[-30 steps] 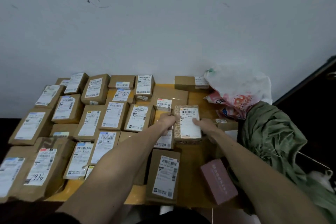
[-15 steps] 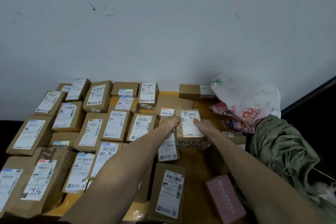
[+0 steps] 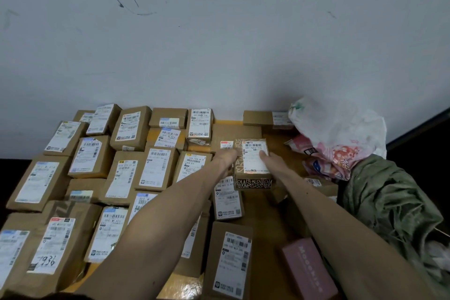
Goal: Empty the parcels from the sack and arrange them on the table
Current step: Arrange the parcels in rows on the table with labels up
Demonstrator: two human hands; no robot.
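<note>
Box (image 3: 253, 165) held between both grips, over the parcels (image 3: 227, 200) on the counter (image 3: 264, 221); the sack (image 3: 389, 202) lies well to the box's right. Left grip (image 3: 227, 157) closes on the box's left side. Right grip (image 3: 270, 159) lies over its label, fingers apparently curled at the right edge. Likely hazard: released onto uneven parcels under it, the box may tilt or slide.

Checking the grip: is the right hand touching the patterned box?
Touching. The head view shows the right hand with its fingers lying on top of the patterned box, with no gap between them.
</note>
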